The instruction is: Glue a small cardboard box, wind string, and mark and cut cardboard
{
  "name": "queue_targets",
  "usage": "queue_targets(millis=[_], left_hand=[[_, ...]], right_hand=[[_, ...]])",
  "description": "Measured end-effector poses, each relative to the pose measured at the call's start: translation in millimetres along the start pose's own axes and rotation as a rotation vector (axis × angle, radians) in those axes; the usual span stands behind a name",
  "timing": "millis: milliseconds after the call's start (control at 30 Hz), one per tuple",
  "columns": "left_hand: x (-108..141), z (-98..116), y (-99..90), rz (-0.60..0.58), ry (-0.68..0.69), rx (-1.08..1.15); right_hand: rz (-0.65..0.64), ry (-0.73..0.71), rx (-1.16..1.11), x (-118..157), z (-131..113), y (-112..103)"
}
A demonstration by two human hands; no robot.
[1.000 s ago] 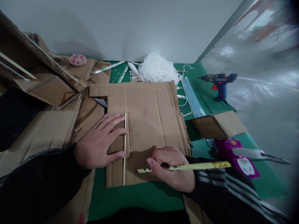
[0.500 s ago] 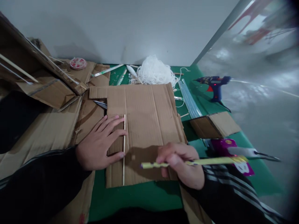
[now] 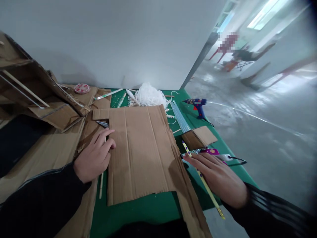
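A large notched cardboard sheet (image 3: pixel 141 152) lies in the middle of the green table. At its left edge, my left hand (image 3: pixel 95 155) has bent fingers around a thin wooden stick (image 3: pixel 101 185), whose lower end shows below the hand. My right hand (image 3: pixel 214 173) is over the table's right part, beside the sheet, with a yellow patterned pencil (image 3: pixel 208 188) under its fingers, the tip pointing up and left. Scissor-like metal blades (image 3: pixel 102 124) lie above my left hand.
A cardboard structure (image 3: pixel 59 115) stands at the left. White string (image 3: pixel 150 95), clear glue sticks (image 3: pixel 179 115), a blue glue gun (image 3: pixel 198 105) and a folded cardboard piece (image 3: pixel 199 137) lie at the back and right. A red-and-white spool (image 3: pixel 82 88) is at the back left.
The stick has left the sheet and is now beside its left edge with my left hand. My right hand has moved right with the pencil, which is turned. The view has shifted.
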State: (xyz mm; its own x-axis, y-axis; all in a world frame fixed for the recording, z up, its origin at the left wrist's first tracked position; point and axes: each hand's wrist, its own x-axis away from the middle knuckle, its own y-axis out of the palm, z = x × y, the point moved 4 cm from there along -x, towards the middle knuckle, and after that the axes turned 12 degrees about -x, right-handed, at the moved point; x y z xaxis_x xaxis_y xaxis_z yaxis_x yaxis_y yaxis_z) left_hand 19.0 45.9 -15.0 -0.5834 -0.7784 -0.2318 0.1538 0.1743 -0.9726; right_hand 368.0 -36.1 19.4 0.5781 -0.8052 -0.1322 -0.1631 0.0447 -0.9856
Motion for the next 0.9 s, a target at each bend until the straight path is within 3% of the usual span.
queue_targets(millis=[200, 333, 467, 600, 767, 900], left_hand=[[0.6, -17.9, -7.2, 0.028, -0.142, -0.207], [0.3, -16.9, -3.8, -0.006, -0.221, -0.166], [-1.7, -22.5, 3.5, -0.051, -0.353, 0.072], [-2.2, -29.0, -0.5, -0.045, -0.512, 0.389], [-2.3, -3.5, -8.3, -0.178, -0.484, 1.126], [-7.3, 9.5, -29.7, -0.139, -0.517, 1.224]], right_hand=[[-0.061, 0.108, 0.106, 3.1, 4.0, 20.0], [-0.01, 0.179, 0.066, -4.8, 4.1, 23.9], [0.019, 0.295, -0.029, -18.5, 9.5, 31.8], [-0.039, 0.411, -0.122, -27.0, 15.7, 39.6], [-0.037, 0.513, -0.1, -32.1, 11.3, 38.3], [0.014, 0.563, -0.087, -34.2, 7.3, 36.6]])
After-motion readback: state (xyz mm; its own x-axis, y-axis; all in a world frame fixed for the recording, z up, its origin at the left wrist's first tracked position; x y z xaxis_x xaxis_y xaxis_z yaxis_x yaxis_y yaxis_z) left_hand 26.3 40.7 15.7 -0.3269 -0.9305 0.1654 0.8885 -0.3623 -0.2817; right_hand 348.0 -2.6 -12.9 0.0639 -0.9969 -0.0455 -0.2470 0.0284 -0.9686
